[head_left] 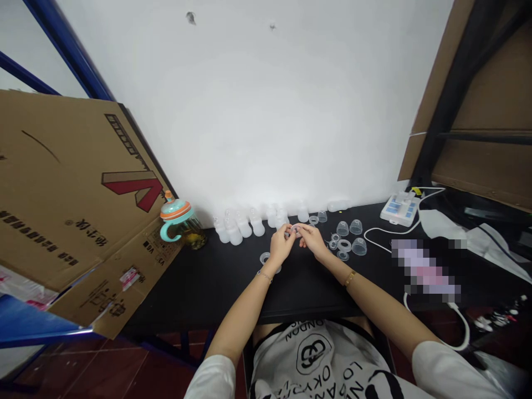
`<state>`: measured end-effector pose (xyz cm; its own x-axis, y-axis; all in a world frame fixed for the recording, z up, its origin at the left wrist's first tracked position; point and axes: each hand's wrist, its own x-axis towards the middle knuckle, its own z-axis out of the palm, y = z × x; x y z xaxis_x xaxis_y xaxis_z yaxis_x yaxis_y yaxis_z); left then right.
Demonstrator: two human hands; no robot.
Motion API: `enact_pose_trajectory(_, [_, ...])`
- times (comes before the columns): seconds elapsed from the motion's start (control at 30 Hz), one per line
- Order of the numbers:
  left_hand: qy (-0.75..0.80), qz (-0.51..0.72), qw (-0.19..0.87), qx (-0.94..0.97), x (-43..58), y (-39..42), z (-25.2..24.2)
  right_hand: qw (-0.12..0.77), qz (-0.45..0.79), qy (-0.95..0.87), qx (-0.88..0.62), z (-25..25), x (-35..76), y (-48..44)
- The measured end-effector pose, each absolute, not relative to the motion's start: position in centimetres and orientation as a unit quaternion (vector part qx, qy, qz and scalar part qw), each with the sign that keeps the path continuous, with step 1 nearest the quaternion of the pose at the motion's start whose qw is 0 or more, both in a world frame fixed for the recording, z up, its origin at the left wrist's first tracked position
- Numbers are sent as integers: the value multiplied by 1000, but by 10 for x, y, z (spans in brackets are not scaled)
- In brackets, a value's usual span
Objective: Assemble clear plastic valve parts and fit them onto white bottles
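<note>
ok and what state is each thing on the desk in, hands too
left hand, pinching a small clear part
right hand, pinching it too
small clear part, held in both hands
jug, upright, lid on
bottles, mostly upright near the wall
clear domes, loose on the desk
rings, loose
power strip, on or off unclear

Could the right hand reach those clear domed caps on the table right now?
Probably yes: only low rings seem to lie between the right hand and the clear domed caps, though that hand is busy with a small part.
</note>
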<state>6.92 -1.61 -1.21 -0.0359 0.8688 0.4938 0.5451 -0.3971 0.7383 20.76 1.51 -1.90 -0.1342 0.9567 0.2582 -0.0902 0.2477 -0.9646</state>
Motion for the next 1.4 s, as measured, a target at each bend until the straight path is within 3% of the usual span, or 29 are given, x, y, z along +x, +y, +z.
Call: enact_pose_trajectory(1.4, [522, 491, 164, 678, 70, -14, -16, 543, 464, -589, -378, -23, 208, 16])
